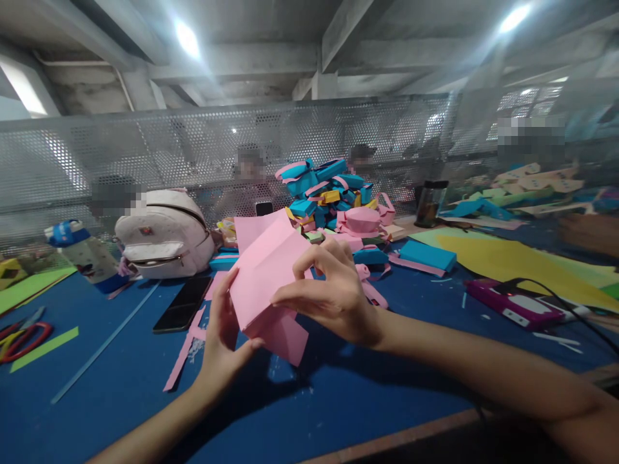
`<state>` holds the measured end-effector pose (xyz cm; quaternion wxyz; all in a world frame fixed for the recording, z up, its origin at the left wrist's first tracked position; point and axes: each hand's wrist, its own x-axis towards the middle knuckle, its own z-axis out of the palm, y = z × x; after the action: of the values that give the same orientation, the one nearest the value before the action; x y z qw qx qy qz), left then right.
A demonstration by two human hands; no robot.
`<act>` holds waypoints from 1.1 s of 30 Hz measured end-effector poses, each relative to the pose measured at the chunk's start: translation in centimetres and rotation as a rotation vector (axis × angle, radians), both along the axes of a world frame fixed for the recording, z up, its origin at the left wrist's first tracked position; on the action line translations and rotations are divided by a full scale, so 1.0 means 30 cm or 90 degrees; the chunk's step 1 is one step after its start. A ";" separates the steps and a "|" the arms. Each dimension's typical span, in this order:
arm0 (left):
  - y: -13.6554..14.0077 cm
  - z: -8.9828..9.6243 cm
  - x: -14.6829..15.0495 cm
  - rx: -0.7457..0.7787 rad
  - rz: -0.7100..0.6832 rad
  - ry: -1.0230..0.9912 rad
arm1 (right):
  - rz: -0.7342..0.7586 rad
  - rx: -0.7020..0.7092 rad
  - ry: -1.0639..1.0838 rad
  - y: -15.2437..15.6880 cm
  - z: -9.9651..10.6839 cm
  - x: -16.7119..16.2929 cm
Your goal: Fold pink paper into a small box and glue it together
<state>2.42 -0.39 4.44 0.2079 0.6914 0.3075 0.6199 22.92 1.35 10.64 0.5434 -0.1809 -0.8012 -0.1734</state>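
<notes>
A folded pink paper piece (268,270), box-like with loose flaps, is held above the blue table (271,425). My left hand (227,328) grips its lower left side, thumb at the bottom corner and fingers along the left edge. My right hand (338,293) is at its right side, thumb against the front face and index finger bent close by; whether the fingers pinch a flap is partly hidden. Beneath and to the left lie a torn pink paper strip (184,351) and a black phone (182,305).
Behind stands a heap of blue, pink and yellow folded paper pieces (329,187). A white backpack (162,235) and a bottle (89,258) stand left, near red-handled scissors (36,341). On the right lie a purple power bank (512,304), yellow paper sheets (522,261) and a dark-lidded jar (430,205).
</notes>
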 end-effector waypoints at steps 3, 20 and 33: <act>0.001 0.001 0.000 -0.006 -0.004 -0.002 | -0.001 0.012 0.003 -0.001 -0.002 -0.001; 0.025 -0.006 -0.006 -0.078 -0.075 -0.101 | 0.130 -0.163 0.092 0.016 0.005 -0.022; 0.035 -0.005 -0.008 -0.102 -0.100 -0.150 | 0.010 -0.013 -0.100 0.053 0.043 -0.090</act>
<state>2.19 0.67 4.28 0.3450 0.6171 0.2746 0.6517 20.21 2.95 11.92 0.4785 -0.1659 -0.8444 -0.1747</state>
